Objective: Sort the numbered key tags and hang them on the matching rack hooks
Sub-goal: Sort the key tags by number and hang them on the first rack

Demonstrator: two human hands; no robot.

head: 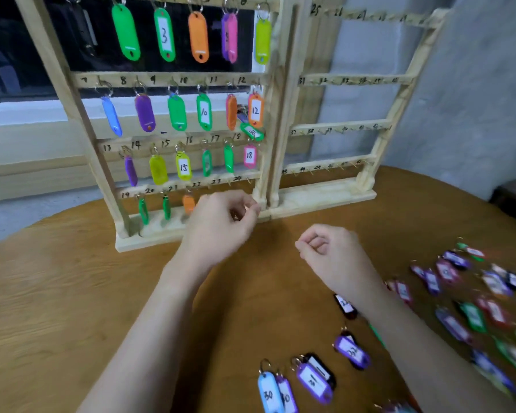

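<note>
The wooden key rack (268, 76) stands at the back of the table, its left panel hung with coloured tags under handwritten numbers. My left hand (221, 225) is at the bottom row near hooks 22 to 24, fingers curled and pinching what looks like a small metal ring (236, 217); any tag on it is hidden behind the hand. An orange tag (188, 204) hangs just left of that hand. My right hand (331, 251) hovers over the table with fingers curled in and nothing visible in it. Loose numbered tags (352, 351) lie at the front right.
The rack's right panel (349, 80), numbered 25 and up, has bare hooks. Several blurred tags (474, 317) are scattered along the table's right side. A blue tag marked 30 (268, 393) lies near the front edge. A green tag (252, 132) sits askew by tag 12.
</note>
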